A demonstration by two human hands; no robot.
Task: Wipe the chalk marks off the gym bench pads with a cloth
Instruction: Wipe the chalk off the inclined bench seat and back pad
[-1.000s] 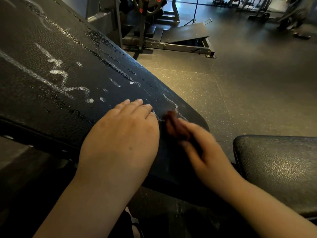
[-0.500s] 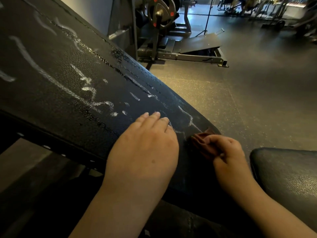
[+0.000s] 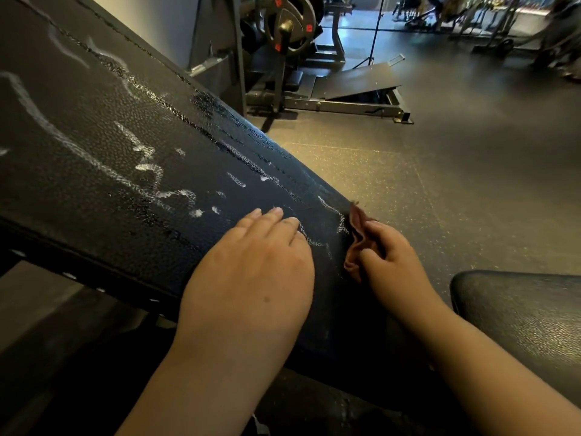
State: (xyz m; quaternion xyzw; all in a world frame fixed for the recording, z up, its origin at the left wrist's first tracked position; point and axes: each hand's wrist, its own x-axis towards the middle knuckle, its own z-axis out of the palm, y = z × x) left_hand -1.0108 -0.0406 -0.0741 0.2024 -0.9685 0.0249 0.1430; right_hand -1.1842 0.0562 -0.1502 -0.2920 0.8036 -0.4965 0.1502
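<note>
You are pressing your left hand (image 3: 251, 262) flat, fingers straight and together, on the near-right end of the black, pebbled, tilted bench pad (image 3: 94, 190). Your right hand (image 3: 393, 265) is pinching the small, bunched reddish-brown cloth (image 3: 356, 243) between thumb and curled fingers, holding it at the pad's right edge. Over the last second the cloth has been travelling rightwards, from just beside your left fingertips out to that edge. Even so, a thin white chalk squiggle (image 3: 341, 220) is still showing between your hands, and the heavier white chalk streaks (image 3: 138, 152) are lying untouched farther left. The wiping is looking barely begun; the second black pad (image 3: 518, 316), near right, is showing no clear chalk.
</note>
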